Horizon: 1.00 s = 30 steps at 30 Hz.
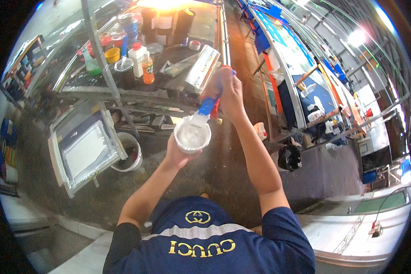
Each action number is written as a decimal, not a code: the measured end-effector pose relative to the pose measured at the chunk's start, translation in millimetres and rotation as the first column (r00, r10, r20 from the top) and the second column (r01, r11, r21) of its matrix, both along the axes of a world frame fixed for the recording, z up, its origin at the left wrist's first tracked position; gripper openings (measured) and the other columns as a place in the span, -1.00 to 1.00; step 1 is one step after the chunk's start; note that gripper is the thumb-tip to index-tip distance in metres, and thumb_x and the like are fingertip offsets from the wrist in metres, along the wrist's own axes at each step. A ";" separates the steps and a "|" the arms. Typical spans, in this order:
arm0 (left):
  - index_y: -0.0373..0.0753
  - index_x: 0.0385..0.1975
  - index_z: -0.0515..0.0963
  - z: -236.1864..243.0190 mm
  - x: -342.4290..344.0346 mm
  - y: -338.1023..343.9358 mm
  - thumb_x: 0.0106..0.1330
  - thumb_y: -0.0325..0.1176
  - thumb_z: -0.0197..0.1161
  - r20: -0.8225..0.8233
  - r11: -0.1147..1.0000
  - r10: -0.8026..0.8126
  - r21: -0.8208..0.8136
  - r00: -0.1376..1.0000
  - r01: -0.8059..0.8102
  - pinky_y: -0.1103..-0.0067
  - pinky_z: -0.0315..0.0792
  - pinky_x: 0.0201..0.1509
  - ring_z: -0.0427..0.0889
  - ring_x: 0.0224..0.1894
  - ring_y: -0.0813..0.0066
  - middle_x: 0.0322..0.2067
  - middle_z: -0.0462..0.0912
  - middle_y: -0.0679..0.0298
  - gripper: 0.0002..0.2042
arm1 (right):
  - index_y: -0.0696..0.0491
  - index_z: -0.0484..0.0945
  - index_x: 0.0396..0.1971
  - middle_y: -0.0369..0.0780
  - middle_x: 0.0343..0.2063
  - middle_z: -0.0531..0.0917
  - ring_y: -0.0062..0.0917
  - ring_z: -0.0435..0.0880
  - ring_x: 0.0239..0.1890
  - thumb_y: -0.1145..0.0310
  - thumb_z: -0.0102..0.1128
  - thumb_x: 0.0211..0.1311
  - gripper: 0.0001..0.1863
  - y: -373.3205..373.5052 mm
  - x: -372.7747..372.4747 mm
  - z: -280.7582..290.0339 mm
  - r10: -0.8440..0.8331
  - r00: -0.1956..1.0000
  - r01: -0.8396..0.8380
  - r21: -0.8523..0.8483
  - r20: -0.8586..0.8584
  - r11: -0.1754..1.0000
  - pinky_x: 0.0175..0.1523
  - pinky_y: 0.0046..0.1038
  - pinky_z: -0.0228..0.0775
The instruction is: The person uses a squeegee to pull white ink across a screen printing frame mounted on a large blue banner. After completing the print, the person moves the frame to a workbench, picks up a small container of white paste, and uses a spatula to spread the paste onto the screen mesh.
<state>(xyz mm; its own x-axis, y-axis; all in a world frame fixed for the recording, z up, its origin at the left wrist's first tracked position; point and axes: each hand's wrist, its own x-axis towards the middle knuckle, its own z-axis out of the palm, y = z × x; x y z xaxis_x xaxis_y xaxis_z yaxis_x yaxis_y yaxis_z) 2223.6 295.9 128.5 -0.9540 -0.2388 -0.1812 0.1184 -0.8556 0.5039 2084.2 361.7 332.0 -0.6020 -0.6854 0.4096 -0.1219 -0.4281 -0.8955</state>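
My left hand (178, 154) is wrapped round a small white tub (186, 145) from below and the side, holding it in front of my body. Thick white paste (187, 132) fills much of the tub. A scraper (208, 106) with a blue handle is gripped in my closed right hand (231, 93). Its pale, paste-smeared blade slants down into the tub at the far right of the rim. Something red shows beside the handle under my right hand; I cannot make out what it is.
Ahead stands a workbench with an orange-labelled bottle (148, 68), a white jug (137, 58), a yellow tub (112, 55) and dark buckets (165, 22). A framed screen (87, 145) leans at left, next to a white bucket (133, 157). A long table (283, 50) runs along the right.
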 end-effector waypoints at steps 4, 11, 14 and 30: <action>0.03 0.13 0.43 15.1 -18.5 -2.7 0.27 0.19 -0.16 0.233 0.920 0.151 0.321 0.961 -0.222 0.36 0.52 -0.32 0.63 -0.12 0.10 -0.02 0.60 0.26 -0.44 | 0.00 0.26 -0.42 -0.40 -0.66 0.25 -0.66 0.25 -0.63 0.01 -0.14 0.48 -0.62 20.8 -19.2 -59.6 -0.408 0.876 0.446 -0.107 0.257 0.889 -0.49 -0.55 0.19; 0.11 0.13 0.44 -7.0 -20.8 23.1 0.35 0.14 -0.22 0.096 0.948 0.145 0.273 0.985 -0.166 0.09 0.39 0.10 0.51 0.13 0.24 0.04 0.57 0.43 -0.51 | 0.06 0.37 -0.49 -0.37 -0.69 0.36 -0.74 0.27 -0.67 -0.05 -0.16 0.47 -0.52 2.3 75.5 -55.3 -0.343 0.929 0.367 -0.235 0.136 0.900 -0.58 -0.63 0.11; 0.06 0.12 0.46 16.2 -4.3 30.3 0.34 0.20 -0.21 0.059 0.954 0.103 0.276 0.993 -0.116 0.07 0.26 0.21 0.47 0.18 0.29 0.10 0.54 0.40 -0.47 | 0.09 0.35 -0.56 -0.35 -0.75 0.34 -0.70 0.28 -0.72 -0.15 -0.22 0.45 -0.41 -3.6 35.3 -48.9 -0.237 0.964 0.259 -0.219 0.122 0.941 -0.62 -0.60 0.12; 0.14 0.05 0.48 -12.7 14.1 -6.6 0.24 0.19 -0.12 0.105 0.947 0.052 0.311 0.993 -0.082 0.19 0.24 0.05 0.42 0.16 0.30 0.05 0.53 0.42 -0.51 | 0.04 0.35 -0.60 -0.37 -0.72 0.37 -0.73 0.28 -0.70 -0.05 -0.19 0.47 -0.47 17.6 71.0 -72.7 -0.159 0.987 0.162 -0.194 0.029 0.968 -0.63 -0.60 0.09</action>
